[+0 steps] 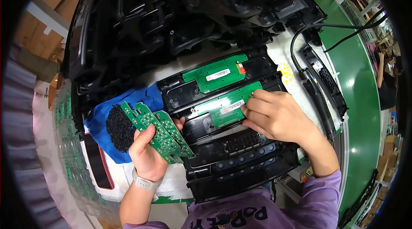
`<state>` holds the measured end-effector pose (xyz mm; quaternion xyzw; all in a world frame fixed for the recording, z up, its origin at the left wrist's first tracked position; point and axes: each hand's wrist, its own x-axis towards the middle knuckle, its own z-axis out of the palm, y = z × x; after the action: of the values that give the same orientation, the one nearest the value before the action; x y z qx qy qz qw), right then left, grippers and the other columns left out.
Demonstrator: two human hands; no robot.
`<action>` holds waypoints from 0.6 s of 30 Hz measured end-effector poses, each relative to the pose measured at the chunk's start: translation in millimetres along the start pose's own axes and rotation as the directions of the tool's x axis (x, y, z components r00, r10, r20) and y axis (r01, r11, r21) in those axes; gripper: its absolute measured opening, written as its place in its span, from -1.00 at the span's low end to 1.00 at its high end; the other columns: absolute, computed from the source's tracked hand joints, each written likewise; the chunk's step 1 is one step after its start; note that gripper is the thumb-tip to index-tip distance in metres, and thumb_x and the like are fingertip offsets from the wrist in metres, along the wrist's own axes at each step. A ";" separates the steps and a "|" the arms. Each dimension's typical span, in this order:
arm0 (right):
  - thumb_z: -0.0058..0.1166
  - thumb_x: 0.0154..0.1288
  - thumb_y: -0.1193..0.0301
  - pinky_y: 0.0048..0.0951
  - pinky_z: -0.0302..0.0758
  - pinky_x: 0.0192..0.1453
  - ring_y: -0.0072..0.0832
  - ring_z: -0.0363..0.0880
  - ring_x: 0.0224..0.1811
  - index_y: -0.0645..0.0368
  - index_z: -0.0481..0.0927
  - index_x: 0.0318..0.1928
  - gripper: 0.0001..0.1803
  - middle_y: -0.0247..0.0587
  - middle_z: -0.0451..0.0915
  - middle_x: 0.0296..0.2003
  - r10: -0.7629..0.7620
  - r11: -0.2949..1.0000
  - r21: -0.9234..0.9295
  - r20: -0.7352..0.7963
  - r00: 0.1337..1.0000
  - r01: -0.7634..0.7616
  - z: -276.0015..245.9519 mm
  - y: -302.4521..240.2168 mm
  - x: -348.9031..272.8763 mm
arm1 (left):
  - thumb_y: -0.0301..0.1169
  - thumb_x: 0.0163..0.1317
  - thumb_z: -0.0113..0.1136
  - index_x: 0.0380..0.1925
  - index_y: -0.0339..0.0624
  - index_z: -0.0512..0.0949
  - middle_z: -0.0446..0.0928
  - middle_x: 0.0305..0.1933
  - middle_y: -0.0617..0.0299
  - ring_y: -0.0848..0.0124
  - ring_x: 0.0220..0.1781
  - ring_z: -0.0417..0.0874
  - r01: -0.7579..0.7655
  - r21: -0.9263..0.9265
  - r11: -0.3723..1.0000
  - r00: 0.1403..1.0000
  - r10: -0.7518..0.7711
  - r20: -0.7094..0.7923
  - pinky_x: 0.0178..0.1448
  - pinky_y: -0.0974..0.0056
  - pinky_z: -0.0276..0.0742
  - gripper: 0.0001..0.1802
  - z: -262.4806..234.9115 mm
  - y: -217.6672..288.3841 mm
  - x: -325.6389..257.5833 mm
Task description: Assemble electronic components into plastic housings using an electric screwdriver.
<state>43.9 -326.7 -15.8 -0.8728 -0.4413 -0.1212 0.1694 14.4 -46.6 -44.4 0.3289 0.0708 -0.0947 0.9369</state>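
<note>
While your right hand [274, 117] presses its fingertips [245, 109] down on the green board [227, 106] in the middle black housing [214, 119], your left hand [148, 154] grips a fanned stack of boards [161, 132], thumb across the front and fingers curled behind. The seated board lies flat in its recess, its left part under a pale glare, its right end covered by your fingers. The right hand is neither spread nor fisted: fingers are held close together, bent, their tips on the board's near edge.

These boards look thin, light and stiff, so weight should be no trouble; bending and scratching probably are. I would take each one by its long edges, not by the faces with the small pads and solder points. The stack in your left hand looks loosely splayed, and smooth boards may well slide over one another, so a firm pinch near the lower ends seems wise.

A second board [216, 74] sits in the housing above, with a white label and a red and white connector at its right end. Left of the housings, a heap of small black parts [119, 126] rests on a blue cloth [148, 96]. More black mouldings [171, 10] are piled beyond, a black cable [300, 35] curves at the right, and a green conveyor [365, 100] runs alongside.
</note>
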 end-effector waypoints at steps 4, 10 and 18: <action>0.30 -0.15 0.41 -0.43 0.50 -0.45 -0.43 0.46 -0.36 0.23 0.51 -0.55 -0.78 -0.31 0.46 -0.40 0.055 0.998 0.004 0.046 0.997 -0.055 -7.1 -4.4 5.2 | -0.38 0.20 0.02 -0.18 -0.41 0.48 0.57 -0.27 -0.08 0.06 -0.14 0.59 0.008 0.027 1.000 1.000 -0.009 0.024 0.34 -0.13 0.25 -0.70 -2.8 1.6 1.8; 0.25 0.05 0.54 -0.52 0.42 -0.49 -0.48 0.49 -0.57 0.26 0.65 -0.30 -0.85 -0.23 0.51 -0.55 0.336 0.738 0.633 -0.043 0.941 -0.235 -6.6 -45.8 44.3 | -0.32 0.25 0.03 -0.13 -0.41 0.45 0.55 -0.21 -0.17 0.06 -0.09 0.57 -0.068 0.060 0.996 0.994 0.062 0.095 0.24 -0.02 0.39 -0.66 6.9 6.7 -7.4; 0.16 0.12 0.44 -0.53 0.39 -0.53 -0.53 0.49 -0.63 0.30 0.57 -0.49 -0.84 -0.23 0.52 -0.64 0.319 0.713 0.681 -0.104 0.942 -0.167 16.7 -74.8 75.3 | -0.28 0.34 0.00 0.02 -0.25 0.44 0.52 0.03 0.02 0.19 0.10 0.53 -0.102 -0.084 0.991 0.982 0.114 0.151 0.27 0.08 0.39 -0.65 3.1 4.6 -20.7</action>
<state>28.0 -223.8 10.3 -0.7876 -0.3152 -0.0262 0.5288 -4.5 -42.4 -35.2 0.2881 -0.0168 -0.0663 0.9552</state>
